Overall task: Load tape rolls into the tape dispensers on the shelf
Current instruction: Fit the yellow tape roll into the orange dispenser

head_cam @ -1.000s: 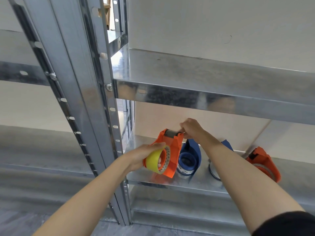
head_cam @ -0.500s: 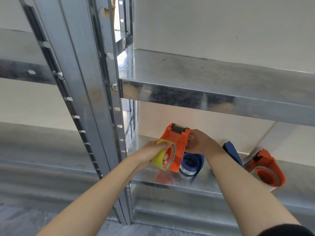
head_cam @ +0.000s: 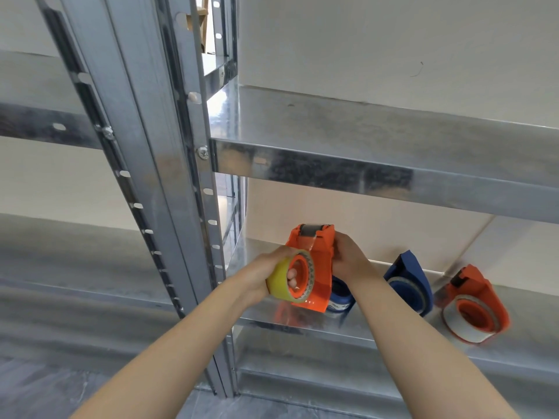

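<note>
On the lower shelf, left end: orange dispenser (head_cam: 317, 267) standing upright, cutter end up, held between both hands above the shelf surface (head_cam: 302, 320).
Left hand (head_cam: 266, 273): grip clamped on the yellow tape roll (head_cam: 287, 281), fingers curled through the roll's orange core, thumb side over the top of the roll.
Yellow tape roll: pressed flat against the left face of the orange dispenser, low on its body; whether fully seated on the hub, cannot tell.
Tape strip (head_cam: 310, 241): clear, running from the top of the roll up to the roller at the dispenser's head.
Right hand (head_cam: 348, 258): grip closed around the right edge of the orange dispenser, just below the head, steadying it.
Behind the held dispenser: blue dispenser (head_cam: 341, 294), mostly hidden, resting on the shelf; a whitish roll inside, only partly visible.
Further right on the same shelf: second blue dispenser (head_cam: 411, 279), leaning, with a pale roll filling its body.
Far right on the shelf: second orange dispenser (head_cam: 475, 303), lying tilted, loaded with a white-edged roll around an orange core.
Spacing: the three resting dispensers in a row along the shelf, near one another but apart; the held one in front of the leftmost blue one.
Upper shelf (head_cam: 378, 176): bare galvanised metal overhead, front lip shiny.
Upright post (head_cam: 169, 207): perforated steel, just left of the left forearm.
Back wall (head_cam: 363, 213): plain cream panel behind the dispensers.
</note>
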